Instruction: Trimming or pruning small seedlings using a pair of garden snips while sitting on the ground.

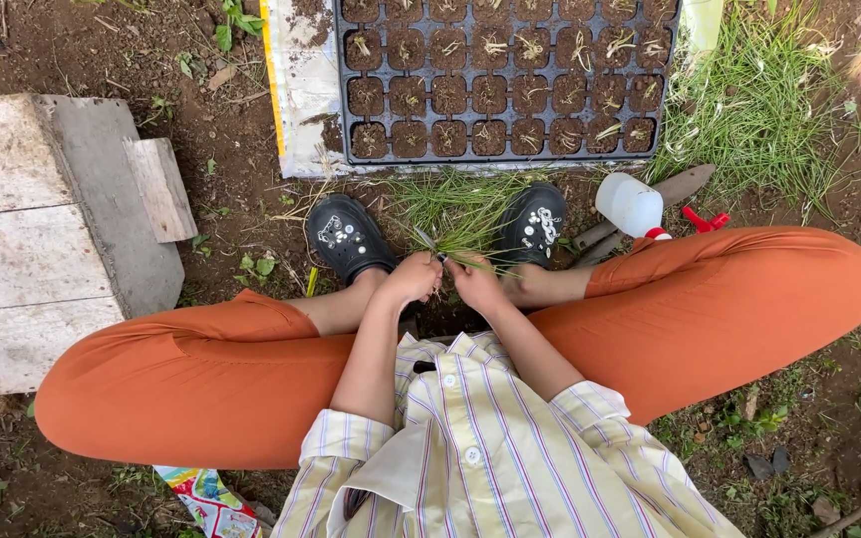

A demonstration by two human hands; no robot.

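Bare soil ground (251,159): lying under everything, dark and damp, with weeds scattered about.

Person, seated: wearing orange trousers (201,379) and a striped pale shirt (480,458), knees spreading wide to either side, head camera looking straight down.

Weathered wooden boards (22,239): lying at the far left, well apart from the hands.

Black seedling tray (500,80): sitting ahead of the feet on a soiled white sheet (306,90); cells holding dark soil, many showing pale thin sprouts.

Black clogs, one pair: the left one (349,237) and the right one (533,224) are flanking the work spot, toes pointing toward the tray.

Loose pile of thin green seedlings (455,204): lying on the ground between the clogs, just beyond the hands, blades running mostly away from the body toward the tray.

White spray bottle with red trigger (635,206): lying on its side just beside the right clog.

Left hand (413,279): grip clenching around something small; blades are trailing from it, though what exactly it is pinching cannot be told.

Right hand (476,284): grip likewise closing, fingers curling inward; its contents are too small to tell.

Small bunch of seedlings (440,257): poking up between the two hands, which are nearly touching. Its long axis is pointing forward, toward the pile and the tray. Both hands are sitting equally near the pile, which is lying directly ahead of them.
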